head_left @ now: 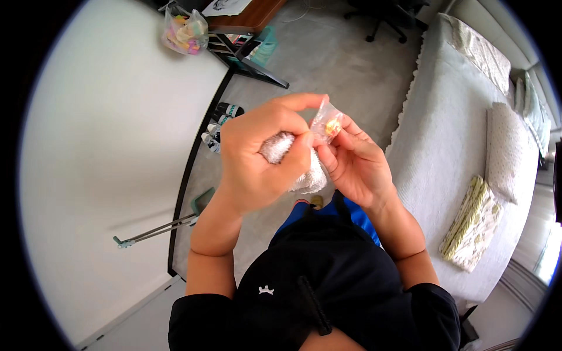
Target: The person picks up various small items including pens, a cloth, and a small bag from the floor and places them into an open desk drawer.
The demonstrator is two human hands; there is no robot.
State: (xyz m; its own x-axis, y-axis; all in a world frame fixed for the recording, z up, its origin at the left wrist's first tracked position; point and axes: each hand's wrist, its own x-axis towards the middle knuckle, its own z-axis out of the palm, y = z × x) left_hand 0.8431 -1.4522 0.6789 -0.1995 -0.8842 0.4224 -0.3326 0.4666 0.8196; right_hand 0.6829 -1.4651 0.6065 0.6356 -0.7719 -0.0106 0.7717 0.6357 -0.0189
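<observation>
My left hand point(249, 155) is closed round a white, fluffy cloth point(310, 179), part of which bulges out between thumb and fingers and part hangs below. Its index finger also reaches the top edge of a small clear plastic bag point(321, 119). Inside that bag shows a small yellow and orange item, too small to name. From the other side, my right hand point(362, 167) pinches the bag between thumb and fingers. Both hands are raised in front of my chest, close together.
To the right stands a bed point(427, 140) with pillows point(506, 152) and a folded patterned blanket point(471, 225). A brown desk point(252, 16) is at the far left, with a filled plastic bag point(185, 32) beside it. Slippers point(229, 110) and a long-handled dustpan point(202, 203) are by the white wall.
</observation>
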